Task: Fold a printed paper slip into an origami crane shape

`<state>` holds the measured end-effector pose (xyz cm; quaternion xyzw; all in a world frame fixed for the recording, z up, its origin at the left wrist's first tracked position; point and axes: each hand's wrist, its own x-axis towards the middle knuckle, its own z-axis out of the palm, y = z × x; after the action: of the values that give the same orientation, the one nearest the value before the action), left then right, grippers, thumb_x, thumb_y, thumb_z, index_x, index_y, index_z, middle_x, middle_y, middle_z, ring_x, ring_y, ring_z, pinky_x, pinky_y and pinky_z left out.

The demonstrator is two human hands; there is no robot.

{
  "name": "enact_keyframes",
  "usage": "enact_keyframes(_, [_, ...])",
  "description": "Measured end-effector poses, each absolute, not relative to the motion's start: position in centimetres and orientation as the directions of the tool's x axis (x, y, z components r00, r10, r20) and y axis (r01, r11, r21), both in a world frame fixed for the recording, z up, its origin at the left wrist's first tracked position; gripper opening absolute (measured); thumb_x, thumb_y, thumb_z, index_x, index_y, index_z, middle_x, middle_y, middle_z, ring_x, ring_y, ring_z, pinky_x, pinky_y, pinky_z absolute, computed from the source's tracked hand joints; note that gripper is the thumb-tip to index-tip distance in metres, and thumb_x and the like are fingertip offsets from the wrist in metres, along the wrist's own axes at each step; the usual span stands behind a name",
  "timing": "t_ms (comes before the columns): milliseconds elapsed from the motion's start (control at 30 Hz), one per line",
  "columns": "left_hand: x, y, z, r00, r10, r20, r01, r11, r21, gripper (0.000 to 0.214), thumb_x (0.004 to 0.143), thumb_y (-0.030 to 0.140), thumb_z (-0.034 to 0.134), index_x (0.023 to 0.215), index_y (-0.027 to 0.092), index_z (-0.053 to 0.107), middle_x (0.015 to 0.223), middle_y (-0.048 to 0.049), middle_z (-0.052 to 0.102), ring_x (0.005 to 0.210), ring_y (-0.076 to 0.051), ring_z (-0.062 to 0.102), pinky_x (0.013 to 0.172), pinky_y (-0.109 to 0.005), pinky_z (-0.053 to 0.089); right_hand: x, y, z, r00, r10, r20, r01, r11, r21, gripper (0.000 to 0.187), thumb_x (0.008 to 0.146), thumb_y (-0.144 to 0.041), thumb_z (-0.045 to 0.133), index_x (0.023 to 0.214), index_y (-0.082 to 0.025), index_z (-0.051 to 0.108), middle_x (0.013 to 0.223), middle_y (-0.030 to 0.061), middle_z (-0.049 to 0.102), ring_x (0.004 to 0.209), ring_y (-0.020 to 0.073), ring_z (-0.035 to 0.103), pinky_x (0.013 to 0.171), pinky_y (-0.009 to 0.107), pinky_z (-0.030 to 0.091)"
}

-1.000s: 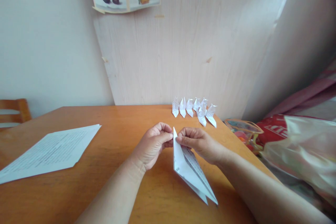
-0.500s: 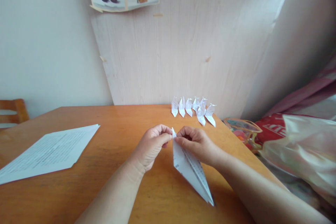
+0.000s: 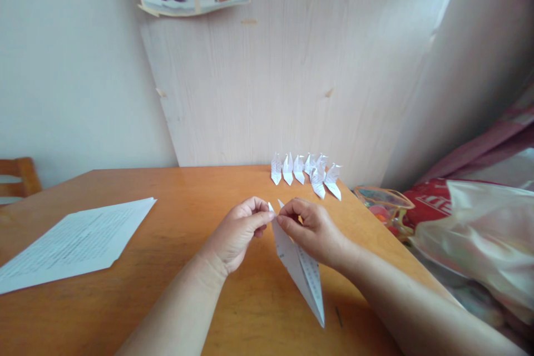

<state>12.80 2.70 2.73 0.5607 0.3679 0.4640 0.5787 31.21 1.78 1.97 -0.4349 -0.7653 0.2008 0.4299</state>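
Note:
Both my hands pinch the top tip of a folded white printed paper, a long narrow pointed shape that hangs down toward me above the orange wooden table. My left hand grips the tip from the left with thumb and forefinger. On the right side of the tip, my right hand holds it with curled fingers. The two hands nearly touch at the tip. Near the table's back edge stands a row of several small folded paper figures.
A stack of printed sheets lies at the table's left. A pale wooden board leans against the wall behind. A glass bowl and a plastic bag sit off the table's right edge. A wooden chair stands at far left.
The folded paper has been pressed narrower, its lower flaps closed together, and its point has swung slightly left. Both hands stayed pinched at its tip.

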Motion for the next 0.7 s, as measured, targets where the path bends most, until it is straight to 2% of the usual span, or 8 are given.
enact_keyframes(333, [12.89,2.67,2.70,0.294,0.955,0.047,-0.138,-0.006,0.990,0.016,0.072,0.022,0.073,0.085,0.018,0.065,0.082,0.0005,0.059,0.072,-0.012,0.049,0.069,-0.027,0.036,31.02,1.99,1.75,-0.243,0.832,0.499,0.493,0.549,-0.675,0.007,0.086,-0.024,0.061,0.081,-0.021,0.065,0.077,0.0012,0.066,0.071,0.0152,0.060,0.062,0.027,0.042])
enact_keyframes(467, [12.80,2.77,2.68,0.303,0.953,0.018,-0.146,0.028,0.989,0.015,0.076,0.028,0.072,0.083,0.018,0.064,0.078,0.0013,0.055,0.070,-0.012,0.047,0.069,-0.027,0.036,31.07,1.89,1.67,-0.257,0.824,0.504,0.493,0.561,-0.665,0.006,0.085,-0.022,0.061,0.082,-0.020,0.065,0.076,0.0008,0.066,0.070,0.0146,0.060,0.061,0.027,0.042])
enact_keyframes(700, [12.60,2.70,2.78,0.393,0.919,0.033,-0.144,0.026,0.989,0.014,0.082,0.030,0.069,0.085,0.017,0.064,0.078,0.0002,0.054,0.072,-0.013,0.048,0.070,-0.028,0.036,31.47,2.15,1.97,-0.219,0.864,0.453,0.441,0.502,-0.744,0.011,0.090,-0.024,0.058,0.086,-0.020,0.068,0.081,0.0024,0.069,0.076,0.0163,0.062,0.068,0.029,0.046])
